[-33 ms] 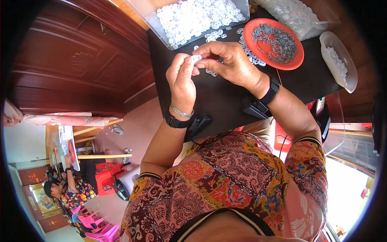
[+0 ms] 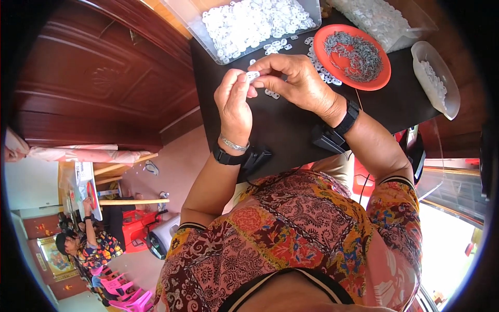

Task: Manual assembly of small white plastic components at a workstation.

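Over the dark table point(image 2: 283, 125), my two hands meet around one small white plastic piece with holes point(image 2: 253, 76). My left hand point(image 2: 234, 104) pinches it between thumb and fingers. From the other side, my right hand point(image 2: 299, 80) is closed with thumb and fingertips at the piece's right edge; whether a smaller part sits between them is hidden. Similar loose white pieces point(image 2: 272, 94) lie on the table below my hands. Right of them, an orange-red plate point(image 2: 385, 77) holds a heap of small grey metal parts point(image 2: 358, 57).
A clear bin point(image 2: 197, 26) full of white pieces stands at the far side, with loose pieces point(image 2: 278, 47) before it. Another clear container point(image 2: 418, 32) is behind the plate. A translucent scoop point(image 2: 451, 106) with small white parts lies right. Far left, another person point(image 2: 99, 252) sits working.
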The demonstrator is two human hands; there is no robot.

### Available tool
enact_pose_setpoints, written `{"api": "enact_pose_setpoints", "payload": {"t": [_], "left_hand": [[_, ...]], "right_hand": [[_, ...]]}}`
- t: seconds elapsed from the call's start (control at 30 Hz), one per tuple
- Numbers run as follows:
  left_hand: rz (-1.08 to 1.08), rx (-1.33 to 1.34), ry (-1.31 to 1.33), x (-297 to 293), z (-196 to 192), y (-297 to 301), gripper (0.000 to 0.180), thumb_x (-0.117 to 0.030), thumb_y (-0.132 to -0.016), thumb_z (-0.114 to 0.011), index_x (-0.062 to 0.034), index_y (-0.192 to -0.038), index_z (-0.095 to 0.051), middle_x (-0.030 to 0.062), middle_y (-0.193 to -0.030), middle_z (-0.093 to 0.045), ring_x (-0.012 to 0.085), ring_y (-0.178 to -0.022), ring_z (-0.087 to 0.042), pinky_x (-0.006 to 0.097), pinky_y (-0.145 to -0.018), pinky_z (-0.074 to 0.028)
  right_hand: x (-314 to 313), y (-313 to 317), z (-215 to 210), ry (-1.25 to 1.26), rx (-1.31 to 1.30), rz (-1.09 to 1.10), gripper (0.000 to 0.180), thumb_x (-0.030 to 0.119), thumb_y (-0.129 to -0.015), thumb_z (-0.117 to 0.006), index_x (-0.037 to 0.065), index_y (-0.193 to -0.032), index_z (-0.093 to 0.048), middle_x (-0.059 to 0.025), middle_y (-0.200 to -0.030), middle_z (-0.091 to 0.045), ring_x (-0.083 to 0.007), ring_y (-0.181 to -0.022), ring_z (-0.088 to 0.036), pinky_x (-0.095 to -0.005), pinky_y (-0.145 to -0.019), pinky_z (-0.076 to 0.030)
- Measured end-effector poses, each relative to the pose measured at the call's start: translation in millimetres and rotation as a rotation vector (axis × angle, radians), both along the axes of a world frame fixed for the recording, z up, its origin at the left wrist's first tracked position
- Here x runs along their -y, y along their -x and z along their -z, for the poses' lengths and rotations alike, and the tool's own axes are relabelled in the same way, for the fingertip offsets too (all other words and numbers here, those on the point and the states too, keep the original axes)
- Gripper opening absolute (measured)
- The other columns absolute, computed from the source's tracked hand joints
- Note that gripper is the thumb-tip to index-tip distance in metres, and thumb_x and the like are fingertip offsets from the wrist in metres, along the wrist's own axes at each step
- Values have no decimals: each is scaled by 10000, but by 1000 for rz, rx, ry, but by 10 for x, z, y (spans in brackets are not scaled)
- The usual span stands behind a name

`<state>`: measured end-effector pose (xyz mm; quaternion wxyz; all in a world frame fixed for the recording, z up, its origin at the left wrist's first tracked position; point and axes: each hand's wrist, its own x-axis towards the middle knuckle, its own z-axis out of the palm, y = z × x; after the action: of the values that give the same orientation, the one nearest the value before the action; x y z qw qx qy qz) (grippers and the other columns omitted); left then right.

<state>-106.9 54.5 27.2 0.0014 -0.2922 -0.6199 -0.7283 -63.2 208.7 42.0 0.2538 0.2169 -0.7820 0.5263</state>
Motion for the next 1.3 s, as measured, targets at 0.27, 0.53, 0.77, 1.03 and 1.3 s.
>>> {"api": "enact_pose_setpoints", "payload": {"t": [0.27, 0.53, 0.77, 1.03, 1.3], "left_hand": [[17, 54, 18, -6, -51, -40, 235, -195, -919, -487, -17, -770, -529, 1, -638, -485, 69, -596, -450, 210, -565, -365], [92, 58, -56, -24, 35, 41, 250, -180, -924, -472, -42, -718, -500, -23, -620, -442, 54, -580, -406, 208, -536, -328], [103, 75, -129, -44, 38, 78, 230, -183, -890, -493, -54, -700, -501, -11, -618, -445, 70, -561, -403, 209, -531, -325], [89, 76, -172, -73, 33, 133, 151, -88, -854, -515, -13, -725, -541, 6, -639, -496, 65, -552, -428, 212, -513, -336], [39, 173, -170, 48, 64, 199, 102, -54, -780, -506, -2, -708, -556, 18, -628, -508, 78, -551, -449, 215, -511, -355]], "right_hand": [[-20, -17, 3, -19, 6, -10, 169, 30, -832, -647, -1, -996, -622, -62, -845, -667, -107, -780, -630, -244, -676, -505], [21, -35, -30, -31, 54, 40, 226, 54, -782, -710, 13, -988, -627, -72, -890, -667, -128, -808, -631, -266, -701, -515], [-45, -136, -440, -222, -150, 295, 174, 51, -779, -698, 37, -945, -649, -83, -832, -673, -148, -732, -640, -262, -642, -504], [-1281, -236, -1469, -534, -533, 1005, 172, 109, -779, -668, 19, -925, -673, -164, -833, -660, -251, -708, -646, -311, -615, -499], [-1083, 98, -814, -619, -23, 748, 235, 235, -799, -676, 45, -938, -684, -108, -858, -678, -222, -760, -650, -297, -684, -494]]}}
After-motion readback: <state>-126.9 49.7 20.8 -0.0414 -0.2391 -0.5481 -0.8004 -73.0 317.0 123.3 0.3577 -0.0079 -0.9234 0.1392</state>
